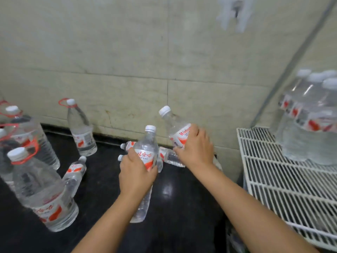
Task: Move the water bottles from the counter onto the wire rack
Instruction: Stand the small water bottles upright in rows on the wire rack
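Forearms reach in from the bottom edge, each hand wrapped around a bottle. Left hand [135, 172] grips an upright bottle [145, 157] at its label, fingers closed around it; right hand [194, 148] clamps a tilted bottle [175, 128] from above. Both sit above the black counter [182, 207], left of the wire rack [284, 179], where a wrapped pack [310, 121] already stands. More small bottles [169, 157] lie beneath the hands; large jugs [43, 190] crowd the left. Likely risks: the one-handed grip on smooth plastic slipping mid-carry, a bottle base catching between rack wires and toppling, or an elbow knocking the jugs.
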Demonstrator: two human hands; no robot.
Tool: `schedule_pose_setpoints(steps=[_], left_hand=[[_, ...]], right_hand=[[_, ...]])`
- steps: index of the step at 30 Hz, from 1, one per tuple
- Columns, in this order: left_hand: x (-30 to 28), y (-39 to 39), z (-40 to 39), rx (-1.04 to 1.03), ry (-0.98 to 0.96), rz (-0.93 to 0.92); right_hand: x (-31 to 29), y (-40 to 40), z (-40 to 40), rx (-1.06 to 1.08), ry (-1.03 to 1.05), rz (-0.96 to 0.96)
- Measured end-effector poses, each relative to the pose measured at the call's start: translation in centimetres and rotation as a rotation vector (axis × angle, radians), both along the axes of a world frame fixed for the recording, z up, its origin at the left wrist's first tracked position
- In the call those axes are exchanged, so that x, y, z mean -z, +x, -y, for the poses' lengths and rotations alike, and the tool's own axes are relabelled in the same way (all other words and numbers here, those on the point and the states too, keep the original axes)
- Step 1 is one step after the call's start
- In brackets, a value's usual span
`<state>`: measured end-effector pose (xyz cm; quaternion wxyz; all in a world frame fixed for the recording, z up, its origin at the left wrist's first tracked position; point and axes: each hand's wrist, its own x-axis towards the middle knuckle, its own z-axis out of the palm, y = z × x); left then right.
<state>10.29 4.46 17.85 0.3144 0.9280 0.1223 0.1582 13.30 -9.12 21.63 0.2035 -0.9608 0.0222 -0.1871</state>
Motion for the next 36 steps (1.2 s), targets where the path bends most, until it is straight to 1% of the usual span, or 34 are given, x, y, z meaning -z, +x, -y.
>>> schedule_pose_setpoints(steps=[4, 7, 10, 12, 18, 23, 25, 28, 30, 32, 34, 36], left_hand=[[-5.2, -1.1, 7.2, 0.042, -0.060, 0.193], [-7.3, -2.8, 13.6, 0.098, -0.137, 0.302], [-8.0, -4.0, 20.3, 0.186, -0.228, 0.399], [-8.1, -4.4, 24.5, 0.242, -0.252, 0.434], [-7.9, -3.8, 34.1, 0.336, -0.286, 0.431], [-7.4, -2.7, 38.4, 0.370, -0.330, 0.395], [-6.9, -2.2, 39.3, 0.388, -0.326, 0.369], [-5.7, -1.8, 39.8, 0.409, -0.327, 0.316], [-5.1, -1.7, 39.8, 0.411, -0.328, 0.322], [-4.9, -1.5, 39.5, 0.419, -0.329, 0.324], [-4.9, -1.2, 39.2, 0.425, -0.335, 0.322], [-4.9, -1.1, 38.7, 0.431, -0.345, 0.319]], right_hand=[[-6.3, -2.1, 7.4, 0.064, 0.120, 0.203], [-8.5, -4.9, 14.4, 0.110, 0.203, 0.312], [-8.5, -7.7, 21.1, 0.165, 0.225, 0.361], [-7.9, -8.9, 24.8, 0.218, 0.252, 0.380], [-4.8, -9.5, 32.4, 0.395, 0.333, 0.384], [-2.9, -8.8, 34.4, 0.481, 0.446, 0.412], [-2.3, -8.8, 34.8, 0.480, 0.451, 0.378], [-1.9, -8.9, 36.0, 0.423, 0.422, 0.305], [-1.9, -9.6, 36.8, 0.394, 0.396, 0.253], [-2.0, -10.4, 37.4, 0.377, 0.418, 0.211], [-2.0, -10.7, 38.3, 0.342, 0.493, 0.172], [-2.5, -10.8, 39.3, 0.245, 0.625, 0.149]])
